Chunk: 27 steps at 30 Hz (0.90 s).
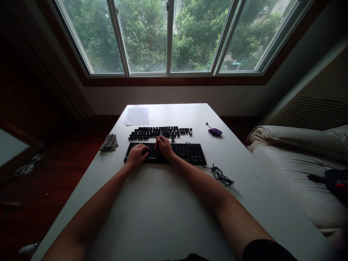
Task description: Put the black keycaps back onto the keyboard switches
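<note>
A black keyboard (187, 153) lies across the middle of a white table (163, 210). Behind it, several loose black keycaps (160, 132) are laid out in rows. My left hand (136, 156) rests on the keyboard's left end, fingers curled down on it. My right hand (164, 146) is over the keyboard's middle, fingertips pinched together at its back edge, close to the keycap rows; whatever it holds is too small to make out. The keyboard's black cable (220, 175) coils on the table to the right.
A sheet of paper (137, 116) lies at the table's far left. A grey cloth (109, 142) sits near the left edge. A purple tool (214, 131) lies at the right. A bed with white bedding (293, 170) stands right of the table, under the windows (168, 36).
</note>
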Tool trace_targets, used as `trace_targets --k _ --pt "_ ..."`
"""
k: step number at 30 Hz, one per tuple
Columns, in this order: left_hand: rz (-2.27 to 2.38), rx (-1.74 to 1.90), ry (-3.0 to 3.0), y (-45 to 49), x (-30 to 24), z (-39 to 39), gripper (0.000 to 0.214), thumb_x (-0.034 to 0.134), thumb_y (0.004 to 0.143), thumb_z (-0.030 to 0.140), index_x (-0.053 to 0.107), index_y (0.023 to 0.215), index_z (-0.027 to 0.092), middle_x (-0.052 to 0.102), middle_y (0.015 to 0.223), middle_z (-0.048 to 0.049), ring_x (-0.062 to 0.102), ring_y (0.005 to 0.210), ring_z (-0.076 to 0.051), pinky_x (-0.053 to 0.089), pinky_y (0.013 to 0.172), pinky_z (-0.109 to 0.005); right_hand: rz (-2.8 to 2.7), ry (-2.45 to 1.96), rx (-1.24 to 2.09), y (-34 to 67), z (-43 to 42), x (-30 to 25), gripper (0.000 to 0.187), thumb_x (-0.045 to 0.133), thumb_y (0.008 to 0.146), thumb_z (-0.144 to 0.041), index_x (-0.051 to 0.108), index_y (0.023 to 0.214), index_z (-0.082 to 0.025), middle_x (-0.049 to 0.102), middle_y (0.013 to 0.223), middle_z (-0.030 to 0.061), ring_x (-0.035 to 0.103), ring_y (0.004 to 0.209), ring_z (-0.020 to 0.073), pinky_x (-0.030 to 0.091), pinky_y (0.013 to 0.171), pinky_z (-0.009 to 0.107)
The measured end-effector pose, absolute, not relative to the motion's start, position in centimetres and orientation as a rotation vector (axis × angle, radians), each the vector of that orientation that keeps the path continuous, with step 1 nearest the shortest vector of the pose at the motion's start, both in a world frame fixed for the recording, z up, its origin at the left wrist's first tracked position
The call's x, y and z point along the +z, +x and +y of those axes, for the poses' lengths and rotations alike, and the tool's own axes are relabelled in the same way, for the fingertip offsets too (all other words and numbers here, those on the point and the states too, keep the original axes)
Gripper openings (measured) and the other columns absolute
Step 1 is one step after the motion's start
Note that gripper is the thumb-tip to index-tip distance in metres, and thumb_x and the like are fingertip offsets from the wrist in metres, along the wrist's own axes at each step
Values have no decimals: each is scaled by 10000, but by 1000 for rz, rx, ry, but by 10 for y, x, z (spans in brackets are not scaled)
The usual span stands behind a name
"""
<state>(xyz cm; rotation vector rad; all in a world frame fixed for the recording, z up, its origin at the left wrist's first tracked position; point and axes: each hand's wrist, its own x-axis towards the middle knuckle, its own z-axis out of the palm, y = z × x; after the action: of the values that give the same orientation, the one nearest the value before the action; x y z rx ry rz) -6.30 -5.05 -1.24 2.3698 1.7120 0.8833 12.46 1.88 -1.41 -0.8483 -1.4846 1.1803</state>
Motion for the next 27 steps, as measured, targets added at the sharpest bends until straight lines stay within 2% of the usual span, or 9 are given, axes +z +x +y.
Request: trace_targets --k 7,11,13,17,19,27 --pt "1683 997 2309 -60 -7 -56 164 611 876 270 659 1028 237 668 1029 -52 615 970 -241 479 897 -405 -1494 -820 1213 123 20 -16 423 467 912 -611 509 766 -216 568 617 -12 562 523 134 445 545 258" --pt "1686 1072 2243 -59 -4 -58 198 593 880 257 649 1068 234 678 1006 -48 631 945 -230 491 888 -390 -1561 -839 1199 123 21 -18 378 476 911 -577 547 818 -217 521 592 -35 488 497 122 409 521 246" --pt "1693 1091 2224 -58 -3 -59 211 590 880 256 646 1082 235 685 985 -44 637 929 -228 495 879 -387 -1626 -845 1122 124 21 -18 354 494 908 -543 577 815 -211 515 609 -33 477 540 125 404 548 241" --pt "1692 1124 2203 -58 -2 -60 218 590 871 241 647 1081 238 696 989 -39 643 918 -224 500 872 -382 -1759 -782 1013 125 19 -16 292 529 899 -473 623 839 -202 595 743 -8 532 695 143 430 671 245" --pt "1694 1143 2181 -57 -1 -60 217 589 870 244 649 1079 237 701 1005 -39 647 908 -220 505 872 -379 -1820 -750 990 125 17 -15 246 558 886 -436 642 882 -205 617 780 -7 538 705 142 431 696 249" --pt "1694 1216 2074 -58 0 -60 236 583 881 298 665 1091 228 712 1034 -46 656 899 -214 526 856 -364 -1950 -763 894 126 9 -13 245 648 830 -406 677 988 -221 562 674 -38 475 606 122 371 603 229"
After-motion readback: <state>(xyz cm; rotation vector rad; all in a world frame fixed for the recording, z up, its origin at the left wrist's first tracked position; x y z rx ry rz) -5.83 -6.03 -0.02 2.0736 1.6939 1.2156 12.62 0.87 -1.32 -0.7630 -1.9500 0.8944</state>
